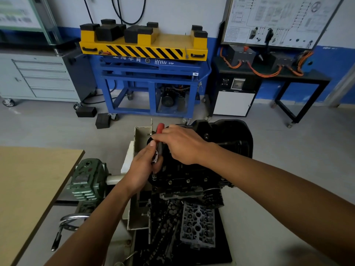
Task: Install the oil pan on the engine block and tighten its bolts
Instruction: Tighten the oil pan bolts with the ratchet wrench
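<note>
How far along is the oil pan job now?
Done: the pan sits on the block, with bolts in its near flange. In hand: left hand and right hand grip a red-handled wrench at its corner. Left: whether the other bolts are tight cannot be seen.

The right hand [180,144] covers the middle of the wrench [159,128], so only the red end of its handle shows. It also hides the near left part of the oil pan [230,135]. The fingers [156,168] of the left hand [142,169] curl round the wrench's head and hide most of it. What the tool's tip sits on is too small to tell. Both forearms [278,181] run out at the picture's edges. The worktop [28,189] is cut off at the left and bottom. The poster [17,14] at top left is blurred and cropped. The print on the wall board [274,18] is too small to read. The white lettering on the blue cart [149,73] is partly hidden under its yellow top.
</note>
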Demonstrator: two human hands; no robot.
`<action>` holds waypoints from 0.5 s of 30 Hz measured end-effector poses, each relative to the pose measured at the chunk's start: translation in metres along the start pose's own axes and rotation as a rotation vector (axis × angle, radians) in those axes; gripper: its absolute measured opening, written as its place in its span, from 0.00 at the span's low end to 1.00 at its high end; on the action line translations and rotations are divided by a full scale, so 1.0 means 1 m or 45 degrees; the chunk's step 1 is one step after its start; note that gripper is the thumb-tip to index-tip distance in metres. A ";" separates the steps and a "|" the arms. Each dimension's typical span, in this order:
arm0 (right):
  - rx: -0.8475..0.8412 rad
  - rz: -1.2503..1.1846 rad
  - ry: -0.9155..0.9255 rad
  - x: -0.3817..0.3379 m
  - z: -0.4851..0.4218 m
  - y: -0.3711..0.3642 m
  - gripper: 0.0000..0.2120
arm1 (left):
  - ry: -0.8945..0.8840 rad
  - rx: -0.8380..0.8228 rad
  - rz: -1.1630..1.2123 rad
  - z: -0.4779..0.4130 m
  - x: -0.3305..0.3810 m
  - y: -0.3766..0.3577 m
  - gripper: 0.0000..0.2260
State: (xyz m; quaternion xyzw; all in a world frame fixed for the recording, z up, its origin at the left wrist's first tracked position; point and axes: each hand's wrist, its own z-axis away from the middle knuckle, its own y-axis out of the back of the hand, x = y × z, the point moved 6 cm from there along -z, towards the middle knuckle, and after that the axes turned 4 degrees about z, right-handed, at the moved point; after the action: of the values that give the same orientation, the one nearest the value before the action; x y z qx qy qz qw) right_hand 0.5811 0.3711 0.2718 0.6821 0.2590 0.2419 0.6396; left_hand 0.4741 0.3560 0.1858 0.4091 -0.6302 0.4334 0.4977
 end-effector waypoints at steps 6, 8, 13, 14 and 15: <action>0.030 0.011 0.130 0.002 -0.015 -0.004 0.33 | 0.033 0.011 0.057 0.000 0.006 0.000 0.18; 0.055 -0.005 0.136 0.003 -0.014 -0.004 0.30 | 0.055 0.020 0.017 -0.001 0.006 0.001 0.23; 0.115 0.104 0.074 0.006 -0.006 -0.001 0.16 | -0.023 0.151 0.024 -0.003 0.007 0.005 0.23; 0.113 0.132 0.048 0.006 -0.003 0.002 0.13 | -0.031 0.208 0.067 -0.003 0.005 0.007 0.21; 0.108 0.146 0.027 0.006 0.000 0.007 0.13 | -0.027 0.274 0.102 -0.003 0.003 0.010 0.20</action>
State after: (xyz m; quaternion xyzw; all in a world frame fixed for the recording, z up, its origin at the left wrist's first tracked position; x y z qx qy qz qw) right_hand 0.5857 0.3751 0.2784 0.7197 0.2364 0.2741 0.5925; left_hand 0.4652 0.3612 0.1879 0.4392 -0.6012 0.5139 0.4262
